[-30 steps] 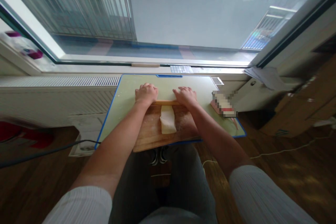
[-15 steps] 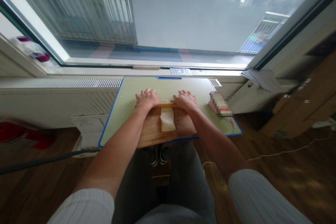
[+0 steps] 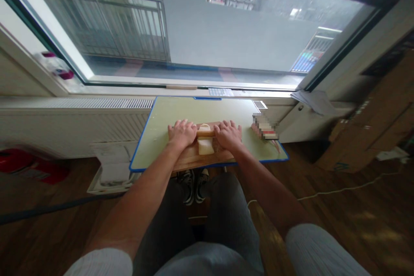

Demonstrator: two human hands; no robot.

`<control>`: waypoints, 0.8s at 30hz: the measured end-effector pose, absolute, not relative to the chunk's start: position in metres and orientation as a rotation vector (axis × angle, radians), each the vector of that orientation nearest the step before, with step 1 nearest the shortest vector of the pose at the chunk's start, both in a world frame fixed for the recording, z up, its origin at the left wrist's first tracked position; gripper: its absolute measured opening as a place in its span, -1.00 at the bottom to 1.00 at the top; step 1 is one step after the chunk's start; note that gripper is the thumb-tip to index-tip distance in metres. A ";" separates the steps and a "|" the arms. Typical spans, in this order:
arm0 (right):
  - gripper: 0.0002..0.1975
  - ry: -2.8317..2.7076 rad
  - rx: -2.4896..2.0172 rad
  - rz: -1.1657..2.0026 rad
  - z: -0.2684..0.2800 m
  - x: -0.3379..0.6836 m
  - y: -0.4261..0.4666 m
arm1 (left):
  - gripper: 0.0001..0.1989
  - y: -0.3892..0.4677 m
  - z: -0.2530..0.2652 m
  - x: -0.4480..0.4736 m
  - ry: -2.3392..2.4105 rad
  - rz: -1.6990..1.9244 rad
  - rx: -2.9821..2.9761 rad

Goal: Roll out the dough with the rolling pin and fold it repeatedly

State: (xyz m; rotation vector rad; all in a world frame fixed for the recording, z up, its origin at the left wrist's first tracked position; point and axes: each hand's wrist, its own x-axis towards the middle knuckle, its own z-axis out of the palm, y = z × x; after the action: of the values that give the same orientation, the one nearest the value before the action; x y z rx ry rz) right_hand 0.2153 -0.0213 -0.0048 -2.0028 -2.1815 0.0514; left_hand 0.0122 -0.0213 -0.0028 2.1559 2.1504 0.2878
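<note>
A wooden rolling pin lies crosswise over a flat pale strip of dough, which shows on both sides of it. My left hand is closed over the pin's left end, and my right hand bears down on the right end. My palms cover both ends of the pin, with the fingers bent over toward the window. Under the dough is a wooden board, its near edge at the front of a pale green folding table with a blue rim.
On the table's right side sits a blurred-out item. Behind the table are a radiator and a window sill. A red fire extinguisher lies left, cardboard boxes stand right, and a cable crosses the floor.
The rolling pin has come nearer to me over the dough, with both hands on it. More dough now shows beyond the pin. The head view has shifted slightly.
</note>
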 end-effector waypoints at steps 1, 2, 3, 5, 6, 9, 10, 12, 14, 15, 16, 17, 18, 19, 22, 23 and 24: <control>-0.42 -2.178 -2.003 0.057 -0.005 0.216 -0.027 | -0.44 -0.028 -0.004 0.012 2.159 0.320 2.172; -0.41 -2.169 -2.002 0.058 -0.005 0.216 -0.033 | -0.44 -0.034 -0.006 0.012 2.166 0.353 2.187; -0.39 -2.156 -2.001 0.055 -0.005 0.216 -0.038 | -0.45 -0.039 -0.007 0.012 2.169 0.383 2.200; -0.36 -2.132 -2.000 0.043 -0.007 0.216 -0.047 | -0.44 -0.048 -0.011 0.011 2.164 0.432 2.223; -0.35 -2.125 -2.001 0.035 -0.009 0.217 -0.049 | -0.43 -0.051 -0.012 0.011 2.157 0.447 2.229; -0.33 -2.126 -2.009 0.041 -0.012 0.217 -0.050 | -0.43 -0.054 -0.012 0.010 2.140 0.450 2.227; -0.32 -2.127 -2.009 0.050 -0.013 0.217 -0.048 | -0.44 -0.053 -0.012 0.010 2.137 0.443 2.224; -0.33 -2.128 -2.008 0.064 -0.013 0.217 -0.042 | -0.45 -0.049 -0.011 0.010 2.136 0.437 2.223; -0.36 -2.133 -2.000 0.064 -0.012 0.216 -0.035 | -0.45 -0.044 -0.011 0.011 2.140 0.439 2.222; -0.37 -2.136 -1.997 0.061 -0.011 0.215 -0.031 | -0.45 -0.041 -0.011 0.011 2.146 0.438 2.219; -0.39 -2.141 -1.996 0.059 -0.010 0.215 -0.026 | -0.45 -0.037 -0.011 0.011 2.153 0.432 2.212; -0.40 -2.146 -1.996 0.057 -0.009 0.214 -0.022 | -0.46 -0.034 -0.010 0.011 2.161 0.420 2.201; -0.41 -2.155 -1.998 0.055 -0.008 0.213 -0.017 | -0.46 -0.031 -0.009 0.011 2.170 0.406 2.187; -0.42 -2.166 -2.002 0.051 -0.007 0.213 -0.012 | -0.47 -0.027 -0.008 0.012 2.179 0.394 2.171; -0.44 -2.201 -2.023 0.052 -0.006 0.211 0.003 | -0.48 -0.015 -0.005 0.011 2.183 0.368 2.141; -0.45 -2.206 -2.034 0.063 -0.005 0.210 0.008 | -0.47 -0.010 -0.005 0.010 2.178 0.358 2.138; -0.45 -2.209 -2.044 0.080 -0.005 0.210 0.014 | -0.47 -0.005 -0.004 0.009 2.172 0.343 2.136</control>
State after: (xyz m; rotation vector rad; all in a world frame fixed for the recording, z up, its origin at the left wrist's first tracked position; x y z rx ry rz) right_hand 0.2100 0.0136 -0.0050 -2.0435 -2.2088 0.0800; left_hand 0.0094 -0.0051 -0.0038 2.1365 2.1717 0.3429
